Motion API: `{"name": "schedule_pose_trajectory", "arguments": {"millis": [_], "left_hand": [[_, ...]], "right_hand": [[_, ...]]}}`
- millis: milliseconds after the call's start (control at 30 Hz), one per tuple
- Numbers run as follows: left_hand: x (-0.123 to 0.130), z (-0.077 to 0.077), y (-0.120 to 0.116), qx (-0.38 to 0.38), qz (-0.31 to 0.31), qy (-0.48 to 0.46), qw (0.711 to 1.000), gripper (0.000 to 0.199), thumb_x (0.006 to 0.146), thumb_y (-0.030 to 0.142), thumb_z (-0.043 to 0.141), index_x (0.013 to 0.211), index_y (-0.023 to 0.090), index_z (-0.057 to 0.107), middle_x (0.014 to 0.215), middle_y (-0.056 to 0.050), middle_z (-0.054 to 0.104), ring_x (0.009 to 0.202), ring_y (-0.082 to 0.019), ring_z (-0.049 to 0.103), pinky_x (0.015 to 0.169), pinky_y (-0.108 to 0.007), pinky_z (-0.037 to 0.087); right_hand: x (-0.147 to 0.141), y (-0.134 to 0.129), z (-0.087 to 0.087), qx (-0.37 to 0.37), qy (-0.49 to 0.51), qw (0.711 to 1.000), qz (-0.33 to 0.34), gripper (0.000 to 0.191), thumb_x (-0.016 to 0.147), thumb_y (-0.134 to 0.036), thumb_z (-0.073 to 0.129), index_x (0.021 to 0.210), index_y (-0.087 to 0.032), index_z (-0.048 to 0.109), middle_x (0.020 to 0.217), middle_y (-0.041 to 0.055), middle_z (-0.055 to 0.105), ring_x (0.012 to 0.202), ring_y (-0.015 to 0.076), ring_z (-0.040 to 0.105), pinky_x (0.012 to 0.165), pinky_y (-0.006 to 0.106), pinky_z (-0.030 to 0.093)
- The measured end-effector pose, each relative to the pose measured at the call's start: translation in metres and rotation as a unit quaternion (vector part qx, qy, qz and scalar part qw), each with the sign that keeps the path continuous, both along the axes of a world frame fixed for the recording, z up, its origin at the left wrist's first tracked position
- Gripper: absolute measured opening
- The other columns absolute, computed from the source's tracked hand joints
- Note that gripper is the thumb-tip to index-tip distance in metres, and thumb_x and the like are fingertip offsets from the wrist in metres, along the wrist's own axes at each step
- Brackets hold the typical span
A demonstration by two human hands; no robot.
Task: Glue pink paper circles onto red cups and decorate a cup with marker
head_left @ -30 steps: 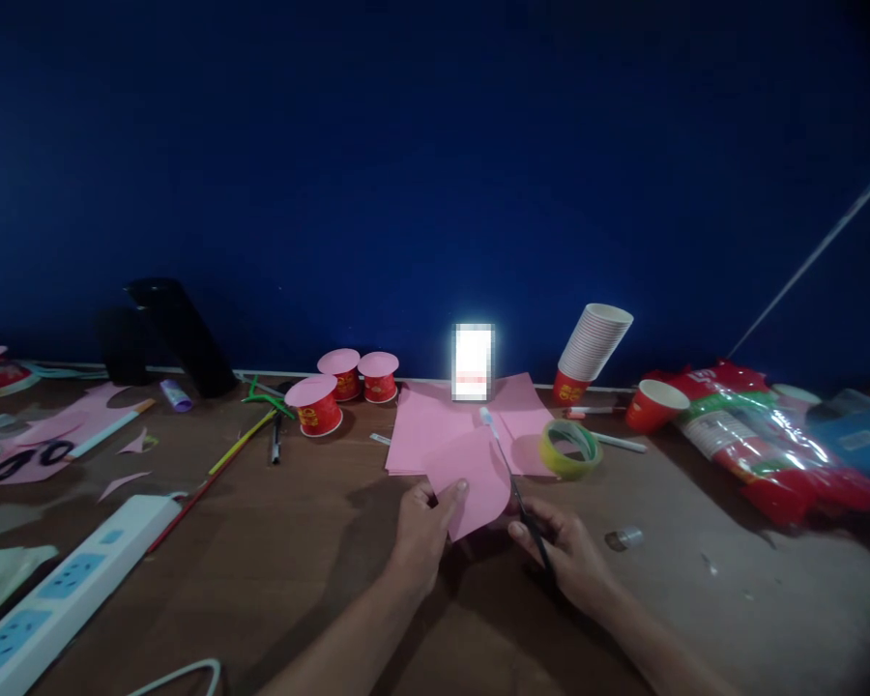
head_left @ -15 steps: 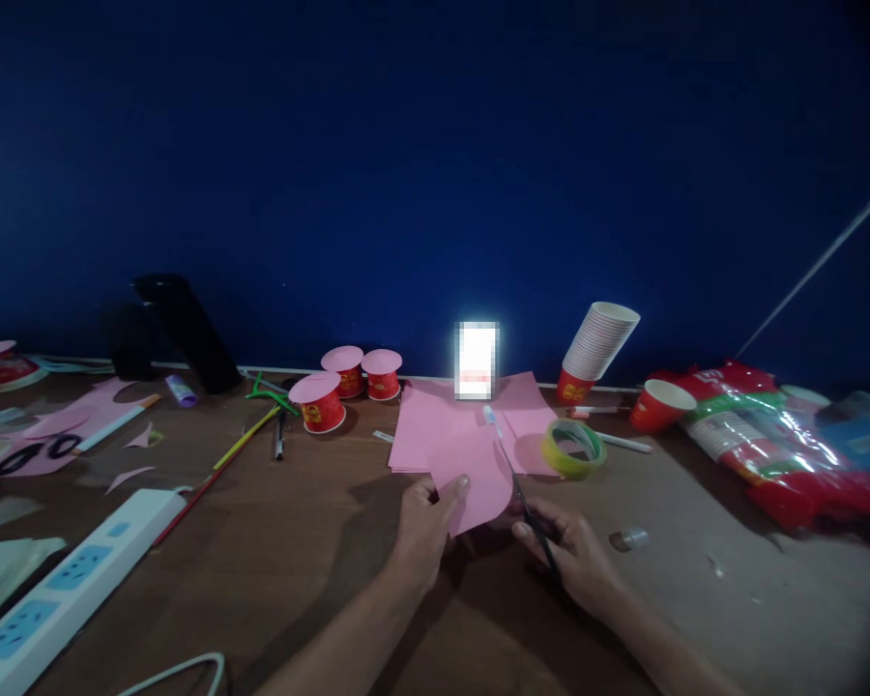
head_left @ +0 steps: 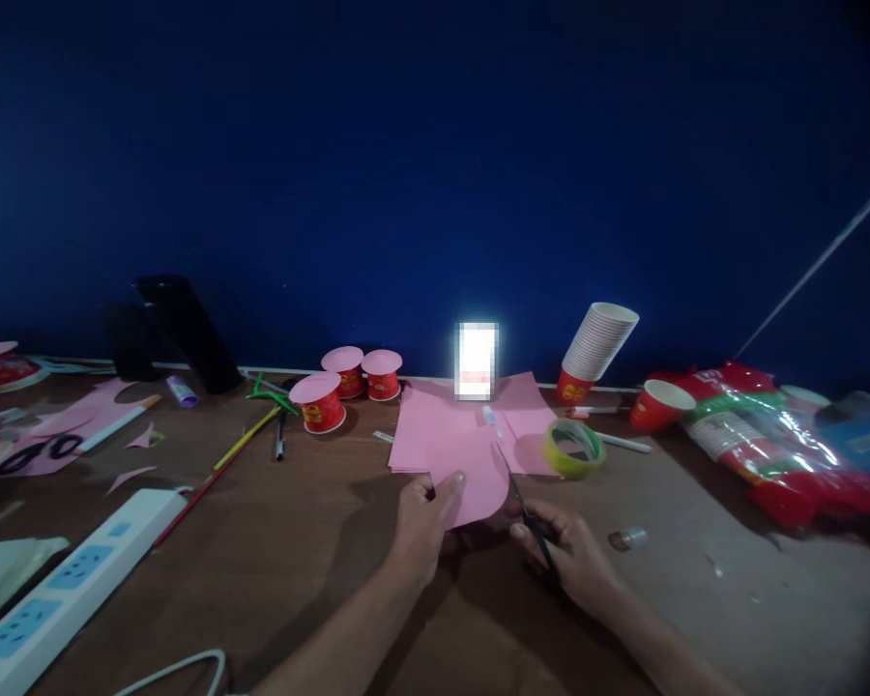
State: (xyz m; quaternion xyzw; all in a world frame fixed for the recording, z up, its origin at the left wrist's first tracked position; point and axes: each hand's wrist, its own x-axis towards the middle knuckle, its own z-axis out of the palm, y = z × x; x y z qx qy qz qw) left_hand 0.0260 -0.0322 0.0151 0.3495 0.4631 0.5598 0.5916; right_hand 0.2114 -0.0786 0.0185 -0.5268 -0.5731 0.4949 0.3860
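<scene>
My left hand (head_left: 421, 522) pinches a piece of pink paper (head_left: 482, 491) with a rounded lower right edge, thumb on top. In my right hand (head_left: 569, 546) is a pair of black-handled scissors (head_left: 540, 541), fingers wrapped round the handles. The thin blades point up and away, lying along the right edge of the held paper. Beyond the held piece lies a stack of pink paper sheets (head_left: 420, 425), with a white-capped glue stick or pen (head_left: 489, 418) near the blade tips. A yellow-green tape roll (head_left: 572, 449) stands to the right.
Red paper cups (head_left: 324, 414) topped with pink discs stand left of the sheets. A tall cup stack (head_left: 598, 348), a tipped red cup (head_left: 659, 406) and a red plastic package (head_left: 761, 435) are at right. A white power strip (head_left: 79, 580) and another pair of scissors (head_left: 40, 454) lie left.
The held pink paper has shifted slightly, its lower edge now a little higher and more rounded. Both hands stay in nearly the same place.
</scene>
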Motion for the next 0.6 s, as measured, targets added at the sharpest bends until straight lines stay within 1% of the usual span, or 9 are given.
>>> {"name": "schedule_pose_trajectory", "arguments": {"millis": [167, 300, 367, 500, 600], "left_hand": [[-0.001, 0.000, 0.000, -0.005, -0.002, 0.015, 1.000, 0.037, 0.062, 0.044, 0.077, 0.071, 0.009, 0.068, 0.059, -0.003, 0.062, 0.058, -0.014, 0.054, 0.054, -0.023, 0.042], [0.000, 0.001, -0.001, -0.022, -0.009, 0.033, 0.999, 0.039, 0.061, 0.046, 0.077, 0.072, 0.009, 0.068, 0.060, -0.003, 0.063, 0.053, -0.011, 0.051, 0.049, -0.022, 0.039], [0.001, 0.002, -0.002, -0.024, -0.015, 0.036, 0.999, 0.039, 0.062, 0.045, 0.076, 0.074, 0.009, 0.068, 0.062, -0.004, 0.064, 0.053, -0.011, 0.051, 0.050, -0.022, 0.040], [0.002, 0.003, -0.003, -0.019, -0.021, 0.036, 0.999, 0.039, 0.062, 0.044, 0.076, 0.074, 0.008, 0.068, 0.063, -0.005, 0.065, 0.055, -0.012, 0.052, 0.052, -0.022, 0.041], [0.001, 0.002, -0.003, -0.015, -0.030, 0.033, 0.999, 0.040, 0.064, 0.045, 0.075, 0.077, 0.007, 0.068, 0.065, -0.005, 0.065, 0.056, -0.012, 0.052, 0.052, -0.023, 0.042]], "right_hand": [[-0.001, 0.001, 0.004, 0.006, -0.005, 1.000, 0.005, 0.038, 0.081, -0.047, 0.062, 0.104, -0.017, 0.064, 0.057, -0.0057, 0.048, 0.048, 0.0089, 0.040, 0.046, 0.019, 0.034], [-0.001, 0.002, 0.011, 0.016, 0.009, 1.000, 0.017, 0.038, 0.080, -0.048, 0.062, 0.101, -0.016, 0.066, 0.065, -0.0010, 0.058, 0.055, 0.0113, 0.048, 0.047, 0.019, 0.038], [-0.001, 0.002, 0.012, 0.014, 0.016, 1.000, 0.019, 0.039, 0.080, -0.048, 0.063, 0.101, -0.015, 0.067, 0.070, 0.0011, 0.061, 0.058, 0.0123, 0.052, 0.048, 0.020, 0.040], [-0.001, 0.002, 0.013, 0.021, 0.017, 0.999, 0.024, 0.039, 0.080, -0.047, 0.063, 0.102, -0.015, 0.067, 0.075, 0.0026, 0.063, 0.065, 0.0146, 0.056, 0.053, 0.021, 0.043], [-0.002, 0.002, 0.015, 0.016, 0.016, 0.999, 0.023, 0.039, 0.080, -0.048, 0.063, 0.101, -0.015, 0.067, 0.075, 0.0019, 0.063, 0.063, 0.0135, 0.054, 0.052, 0.020, 0.042]]}}
